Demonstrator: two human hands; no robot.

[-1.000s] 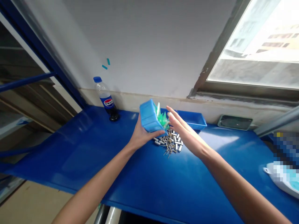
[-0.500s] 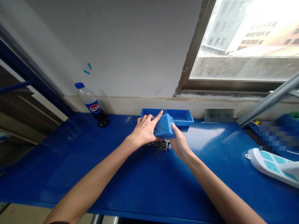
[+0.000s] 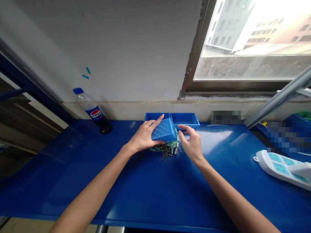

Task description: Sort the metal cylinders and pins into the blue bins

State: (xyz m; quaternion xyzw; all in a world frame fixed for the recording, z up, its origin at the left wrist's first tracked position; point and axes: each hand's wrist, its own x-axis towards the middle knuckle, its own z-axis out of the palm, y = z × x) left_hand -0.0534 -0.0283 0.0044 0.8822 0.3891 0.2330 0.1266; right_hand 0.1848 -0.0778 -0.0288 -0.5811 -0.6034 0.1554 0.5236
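Note:
My left hand (image 3: 144,134) grips a light blue plastic bin (image 3: 163,130) that is tipped with its underside toward me. Just right of that bin, my right hand (image 3: 191,142) is off it, fingers curved and apart, with nothing visible in them. Below the bin's lower edge lies a pile of screws (image 3: 166,152) and small metal cylinders on the blue table. Pale green pieces (image 3: 173,144) show between the bin and the pile. Behind stand two darker blue bins, a left bin (image 3: 152,116) partly covered by the held one and a right bin (image 3: 186,120).
A cola bottle (image 3: 96,113) stands at the back left by the wall. A white power strip (image 3: 284,168) lies on the blue table (image 3: 145,194) at the right. A metal bar (image 3: 269,97) slants down at the back right, near a blue container (image 3: 301,126).
My right hand has let go of the light blue bin and moved slightly right. The bin has shifted left in my left hand, and pale green pieces now show under it.

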